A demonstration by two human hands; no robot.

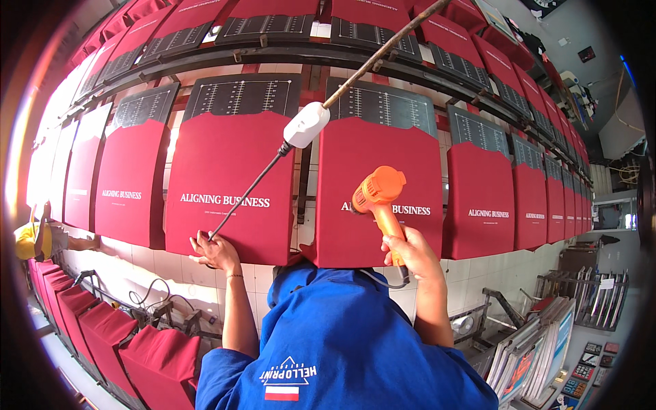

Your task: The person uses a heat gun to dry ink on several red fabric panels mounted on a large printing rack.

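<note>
My right hand (415, 253) grips the handle of an orange heat gun (380, 188), held over the white print on a dark red shirt (380, 239) stretched on a flat black board. The heat gun's cord hangs below my fist. At the lower edge of the neighbouring red shirt (232, 164), my left hand (217, 253) is on a black cable (249, 191), which runs between its fingers. That cable slants up to a white power socket (307, 125) on the end of a long rod (383, 51), hanging above the gap between the two shirts.
More red shirts on boards (480, 198) line both sides, and further rows stand behind a dark metal rail (239, 55). Behind me at left are more draped shirts (160, 362). Framed screens (536, 348) lean at lower right. A person in yellow (42, 239) is at far left.
</note>
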